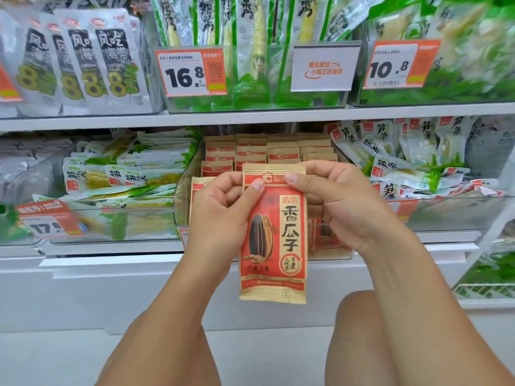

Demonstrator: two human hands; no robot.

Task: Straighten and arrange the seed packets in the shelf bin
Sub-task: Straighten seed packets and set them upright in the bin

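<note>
Glossy green-and-white pouches [122, 176] lay stacked in the left bin. The left hand [223, 210] pinched the top-left edge of a flat, rectangular red-and-tan seed packet [274, 235], held upright before the clear plastic shelf bin [182, 196], where matching crimped-edge packets [267, 153] stood in rows. The right hand [340, 201] pinched its top-right corner.

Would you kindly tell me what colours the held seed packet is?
The sunflower seed packet is red with tan-gold edges and a black seed picture, seen in the head view.
</note>
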